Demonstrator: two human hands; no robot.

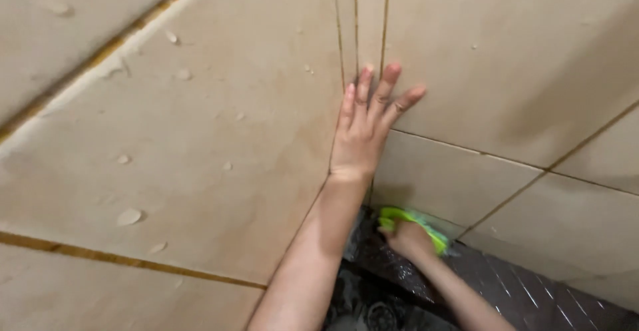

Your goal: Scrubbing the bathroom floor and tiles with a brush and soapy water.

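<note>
While the green scrub sponge (413, 228) lies low in the corner where the beige wall tiles (466, 178) meet the dark floor (532, 284), I see my right hand (407, 241) closed on it. My left hand (366, 128) rests above, flat and open, holding nothing.

The left hand (365, 128) lies flat against the beige tiled wall (200, 138), fingers spread and pointing up, right at the corner where two walls meet. Lower down, the right hand (407, 239) presses a bright green sponge (413, 223) against the bottom edge of the wall tiles, where they meet the dark patterned floor (506, 278). Pale soapy spots dot the left wall, and its joints look brownish
</note>
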